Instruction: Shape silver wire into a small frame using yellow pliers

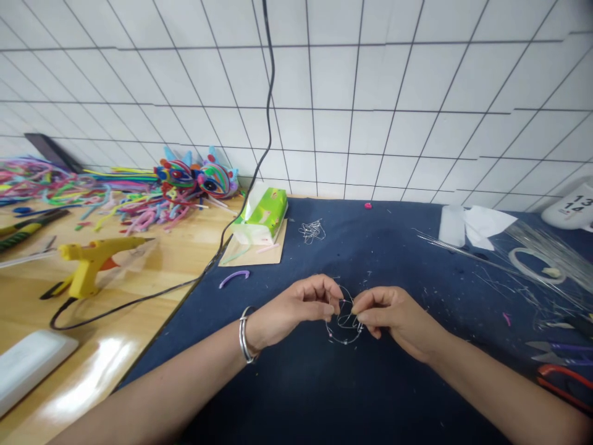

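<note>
Fingers of the left hand [306, 303] and right hand [393, 315] are closed, pinching a thin, round, silver wire ring with tiny beads [345, 342]. It is between the hands, over the dark blue cloth [301, 395]; I can't tell if it touches. This looks like the bending or winding part, so the next move seems to need small, gentle pinches. Its loops might snag. Farther back lie a messy silver wire tangle [312, 232] and a green tissue pack [271, 210]. To the left, a yellow glue gun [90, 266] seems out of the way.
</note>
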The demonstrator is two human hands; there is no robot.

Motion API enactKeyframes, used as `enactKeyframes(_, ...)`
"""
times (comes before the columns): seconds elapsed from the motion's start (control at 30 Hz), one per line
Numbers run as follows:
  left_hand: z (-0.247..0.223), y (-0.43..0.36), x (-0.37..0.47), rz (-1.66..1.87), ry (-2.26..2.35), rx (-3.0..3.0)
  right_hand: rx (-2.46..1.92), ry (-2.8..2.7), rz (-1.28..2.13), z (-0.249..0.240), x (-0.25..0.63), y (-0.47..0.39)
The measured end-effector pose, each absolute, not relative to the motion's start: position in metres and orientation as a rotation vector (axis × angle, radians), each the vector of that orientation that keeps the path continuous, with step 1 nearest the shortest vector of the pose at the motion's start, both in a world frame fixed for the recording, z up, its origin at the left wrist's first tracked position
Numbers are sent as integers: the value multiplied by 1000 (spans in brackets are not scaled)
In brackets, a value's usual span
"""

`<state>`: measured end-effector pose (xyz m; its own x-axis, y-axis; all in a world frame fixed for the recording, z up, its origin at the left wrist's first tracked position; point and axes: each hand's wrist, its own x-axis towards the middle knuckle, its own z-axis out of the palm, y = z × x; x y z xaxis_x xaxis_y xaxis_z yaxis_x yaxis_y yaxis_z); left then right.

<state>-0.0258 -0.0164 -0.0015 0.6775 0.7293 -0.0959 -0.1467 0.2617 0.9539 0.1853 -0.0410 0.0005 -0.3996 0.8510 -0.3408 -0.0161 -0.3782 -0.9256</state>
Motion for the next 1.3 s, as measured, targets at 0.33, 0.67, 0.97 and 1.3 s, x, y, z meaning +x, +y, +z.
enactKeyframes(0.33, -4, -16, -27, 615, 587, 1137, -1191, -1215, 1854, -4, 185, -41)
enactKeyframes(0.67, -1, -13, -28, 620, 587, 1087, -1171, -1211, 1860, -7, 185, -41)
enactKeyframes(0.97, -2, -13, -27, 609, 588, 1114, -1185, -1200, 1868, -5, 185, -41)
enactKeyframes(1.3, -4, -12, -28, 569, 588, 1171, -1175, -1216, 1863, -8, 186, -41)
